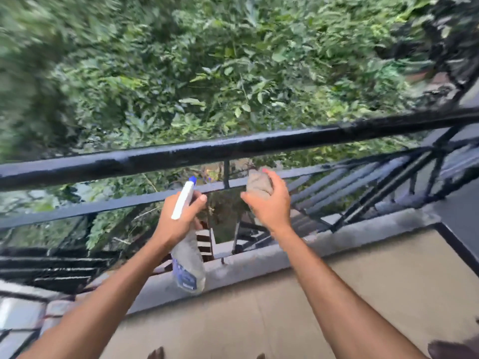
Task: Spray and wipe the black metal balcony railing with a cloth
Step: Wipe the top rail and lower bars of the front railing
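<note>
Left forearm (103,294): bare, entering from the lower left corner and reaching up and forward towards the middle of the view.
Right forearm (337,288): bare, entering from the lower right and angled inward, so that both wrists come near each other.
Left hand (178,218): back of the hand towards the camera, raised below the top bar.
Left fingers (199,202): curled round the neck of the spray bottle, thumb wrapped across the front.
Spray bottle (188,265): clear body with a blue label, hanging below the left hand and tilted; the white head with its blue tip points up and away, towards the railing.
Right hand (269,203): just beside the left hand, back towards the camera, wrist bent slightly upward.
Right fingers (268,172): closed round the cloth, thumb on its near left side, one fingertip over its top.
Cloth (258,181): grey-beige, bunched in the right hand, held before the lower bar and under the top bar; contact with the metal cannot be told.
Railing (207,151): black metal; the thick top bar crosses the whole view, rising to the right, with a thinner bar beneath it and slanted bars farther right.
Kerb (259,257): grey concrete edge under the railing.
Floor (259,314): beige, below both arms.
Leaves (207,73): dense green growth beyond the railing, blurred at the left.
</note>
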Demonstrator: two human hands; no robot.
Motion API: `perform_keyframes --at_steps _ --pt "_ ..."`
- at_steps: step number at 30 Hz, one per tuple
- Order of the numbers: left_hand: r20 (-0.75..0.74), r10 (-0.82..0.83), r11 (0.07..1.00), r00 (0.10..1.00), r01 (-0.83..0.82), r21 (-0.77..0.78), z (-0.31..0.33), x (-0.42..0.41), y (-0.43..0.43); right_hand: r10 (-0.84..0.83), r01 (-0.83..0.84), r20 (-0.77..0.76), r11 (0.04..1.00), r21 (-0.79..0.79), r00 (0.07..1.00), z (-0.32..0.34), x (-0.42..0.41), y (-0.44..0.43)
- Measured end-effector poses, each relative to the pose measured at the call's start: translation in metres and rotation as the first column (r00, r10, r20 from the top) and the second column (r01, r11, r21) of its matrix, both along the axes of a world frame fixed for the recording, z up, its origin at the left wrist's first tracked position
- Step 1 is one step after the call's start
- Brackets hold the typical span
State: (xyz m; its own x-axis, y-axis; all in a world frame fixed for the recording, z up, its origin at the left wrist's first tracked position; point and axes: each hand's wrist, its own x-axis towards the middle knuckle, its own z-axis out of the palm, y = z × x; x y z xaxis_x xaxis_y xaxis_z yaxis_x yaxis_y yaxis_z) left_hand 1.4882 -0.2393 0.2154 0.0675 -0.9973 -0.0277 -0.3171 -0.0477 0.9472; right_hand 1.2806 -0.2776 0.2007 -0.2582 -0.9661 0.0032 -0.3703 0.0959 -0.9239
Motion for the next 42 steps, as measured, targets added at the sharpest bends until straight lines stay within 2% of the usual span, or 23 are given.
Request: perform_keyframes --at_steps 3,5,8,10,14,18,23,28,30,35,39,42 --pt "-0.124 0.132 0.991 0.983 -0.131 0.012 0.013 0.005 0.010 -0.128 0.141 0.248 0.989 -0.036 0.960 0.006 0.045 -0.014" --pt "-0.186 0.183 0.983 0.965 -0.180 0.036 0.019 0.012 0.016 -0.212 0.212 0.402 0.976 0.043 0.891 0.014 0.076 -0.015" --pt "-0.218 0.193 0.981 0.957 -0.189 0.041 0.026 0.025 0.017 -0.305 0.338 0.422 0.941 -0.004 0.853 0.015 0.109 -0.009" --pt "-0.190 0.151 0.989 0.970 -0.148 0.029 0.028 0.035 0.014 -0.275 0.336 0.416 0.939 -0.078 0.867 0.013 0.124 -0.008" --pt "-0.092 0.040 0.999 0.995 -0.039 0.013 0.021 0.044 0.003 -0.241 0.291 0.272 0.944 -0.158 0.931 0.002 0.126 -0.010" --pt "-0.038 -0.065 0.998 0.997 0.065 0.002 0.017 0.047 -0.011 -0.236 0.249 0.104 0.957 -0.147 0.966 -0.006 0.117 -0.006" --pt "-0.060 -0.202 0.979 0.978 0.202 -0.006 0.018 0.039 -0.027 -0.379 0.348 -0.106 0.908 -0.232 0.919 0.006 0.112 -0.010" --pt "-0.072 -0.324 0.946 0.943 0.325 0.001 0.014 0.029 -0.042 -0.413 0.395 -0.305 0.911 -0.122 0.858 0.010 0.114 -0.025" --pt "-0.090 -0.353 0.934 0.931 0.356 0.028 0.015 0.029 -0.045 -0.421 0.405 -0.333 0.906 -0.120 0.844 0.006 0.113 -0.029" --pt "-0.126 -0.376 0.921 0.918 0.386 0.063 0.011 0.036 -0.047 -0.474 0.408 -0.291 0.875 -0.262 0.831 -0.013 0.112 -0.036" --pt "-0.157 -0.346 0.931 0.925 0.360 0.067 0.007 0.046 -0.044 -0.403 0.374 -0.315 0.915 -0.149 0.859 -0.032 0.113 -0.030" --pt "-0.177 -0.339 0.934 0.924 0.352 0.050 0.009 0.050 -0.040 -0.382 0.354 -0.307 0.924 -0.144 0.872 -0.039 0.112 -0.027"
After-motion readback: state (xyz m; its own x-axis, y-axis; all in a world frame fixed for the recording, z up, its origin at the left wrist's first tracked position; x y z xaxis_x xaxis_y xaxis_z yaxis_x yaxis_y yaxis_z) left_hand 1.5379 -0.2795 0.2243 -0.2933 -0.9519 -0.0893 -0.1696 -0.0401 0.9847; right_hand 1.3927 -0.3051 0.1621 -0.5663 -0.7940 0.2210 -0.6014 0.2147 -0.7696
